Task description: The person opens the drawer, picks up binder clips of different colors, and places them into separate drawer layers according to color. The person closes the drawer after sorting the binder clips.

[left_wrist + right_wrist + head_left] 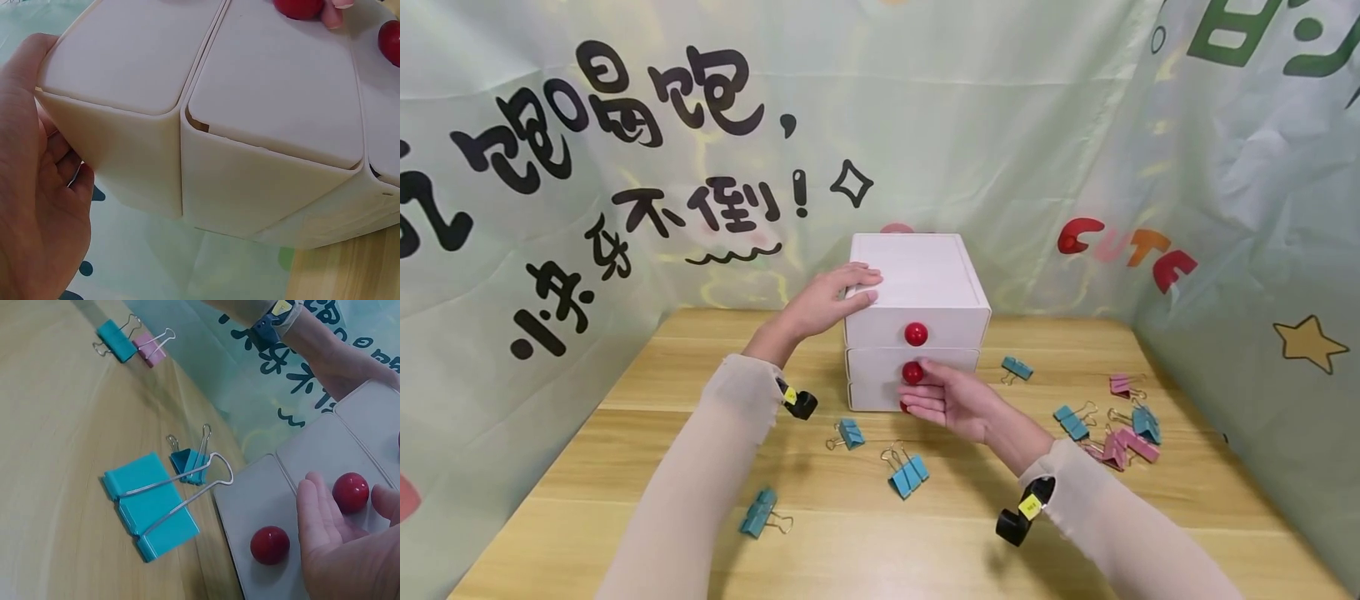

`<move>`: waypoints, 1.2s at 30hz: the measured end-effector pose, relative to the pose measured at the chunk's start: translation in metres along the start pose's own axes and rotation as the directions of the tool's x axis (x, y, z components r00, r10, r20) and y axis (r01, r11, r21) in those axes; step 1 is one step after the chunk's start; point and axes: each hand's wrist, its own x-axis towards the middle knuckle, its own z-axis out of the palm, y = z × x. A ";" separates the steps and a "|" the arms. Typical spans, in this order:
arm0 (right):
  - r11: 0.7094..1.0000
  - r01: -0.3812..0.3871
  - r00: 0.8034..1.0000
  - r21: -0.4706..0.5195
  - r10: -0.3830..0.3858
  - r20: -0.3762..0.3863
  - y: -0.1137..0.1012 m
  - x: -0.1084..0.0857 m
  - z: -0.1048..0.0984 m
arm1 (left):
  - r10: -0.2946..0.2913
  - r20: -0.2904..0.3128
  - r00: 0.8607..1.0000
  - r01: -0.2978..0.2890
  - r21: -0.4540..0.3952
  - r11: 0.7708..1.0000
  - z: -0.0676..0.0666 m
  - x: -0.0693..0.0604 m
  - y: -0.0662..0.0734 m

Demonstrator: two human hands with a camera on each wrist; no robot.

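White drawer box (917,271): we see it near the worktop's (820,558) back.
Left hand (829,302): relaxed, resting on the box's top left edge.
Right hand (958,404): fingers nearly straight, parted around the middle red knob (912,372).

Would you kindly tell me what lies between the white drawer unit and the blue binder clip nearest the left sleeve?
In the head view, a second blue clip lies on the tabletop between the drawer unit and that sleeve-side clip.
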 end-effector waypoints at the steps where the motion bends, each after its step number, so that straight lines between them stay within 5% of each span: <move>1: 1.000 -0.001 1.000 0.010 0.001 -0.007 0.001 0.000 0.000 | 0.000 -0.001 1.000 0.000 -0.001 1.000 0.000 0.000 0.000; 13: 0.997 -0.002 0.998 0.082 0.008 -0.068 0.008 0.000 -0.001 | 0.011 -0.013 1.000 -0.011 -0.009 1.000 0.003 0.000 0.001; 36: 0.999 -0.007 0.998 -0.038 0.009 0.055 0.030 -0.043 -0.001 | 0.003 -0.022 1.000 -0.004 -0.023 1.000 0.001 -0.002 0.002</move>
